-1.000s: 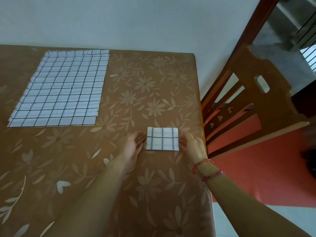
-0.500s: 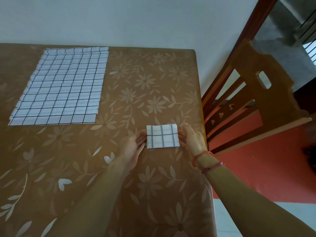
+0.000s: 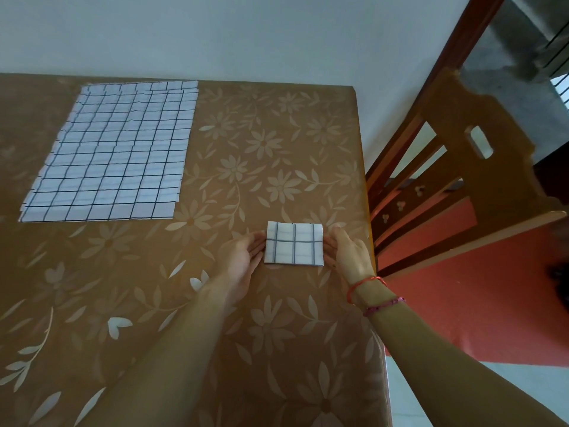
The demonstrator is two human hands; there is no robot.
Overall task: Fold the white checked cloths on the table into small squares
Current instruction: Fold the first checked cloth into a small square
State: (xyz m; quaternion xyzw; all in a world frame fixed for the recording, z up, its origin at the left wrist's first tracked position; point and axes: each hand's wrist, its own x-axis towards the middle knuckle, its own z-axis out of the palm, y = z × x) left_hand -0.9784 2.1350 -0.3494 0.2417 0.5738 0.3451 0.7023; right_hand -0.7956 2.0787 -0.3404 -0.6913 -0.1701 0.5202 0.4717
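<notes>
My two forearms reach in from the near edge over the brown flowered covering of the desk (image 3: pixel 277 334). On my right wrist sit a red thread band (image 3: pixel 365 285) and, just behind it, a pink one (image 3: pixel 385 305). My left hand (image 3: pixel 243 260) lies palm inward on the desk, fingers (image 3: pixel 258 241) straight and relaxed, their tips against the left edge of the folded cloth (image 3: pixel 294 243). My right hand (image 3: pixel 348 257) mirrors it, fingers (image 3: pixel 331 241) straight and touching the cloth's right edge. Neither hand grips anything; both only press in at the sides. The folded cloth is a small white checked square lying flat between my hands, near the desk's right edge. Farther off, at the far left of the desk and well apart from my hands, a pile of unfolded checked cloths (image 3: pixel 117 152) lies spread flat, its layered edges showing along the left side. Beyond the desk's right edge stands a wooden chair (image 3: pixel 462 167) on a red floor (image 3: pixel 492 288), and a pale wall (image 3: pixel 246 35) runs behind the desk.
</notes>
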